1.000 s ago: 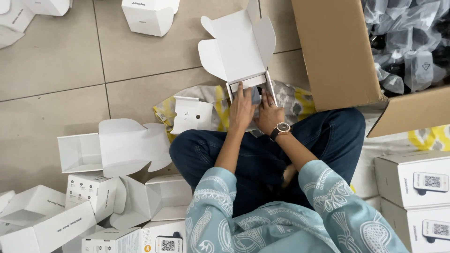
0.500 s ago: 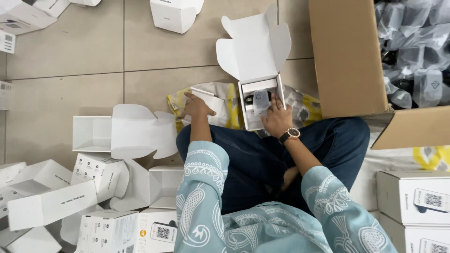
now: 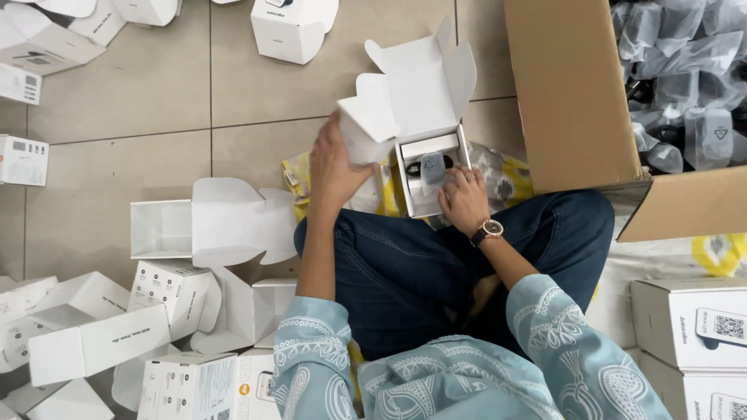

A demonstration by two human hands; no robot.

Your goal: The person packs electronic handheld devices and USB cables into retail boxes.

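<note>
On my lap, my right hand (image 3: 461, 198) presses the bagged gadget (image 3: 430, 167) flat into the open box (image 3: 424, 175), while my left hand (image 3: 336, 167) grips a white insert (image 3: 366, 128), which should go in straight.

Open white carton (image 3: 424, 101): small cardboard box, lid flaps up & spread, sits on floor just ahead of both hands, tilted a bit. Inside it a dark device in clear plastic bag (image 3: 430, 167), lying under right hand (image 3: 464, 200) fingertips. White folded insert (image 3: 367, 128): plain card piece, bent, held up in left hand (image 3: 334, 167) at carton's left edge, touching the side flap.
</note>
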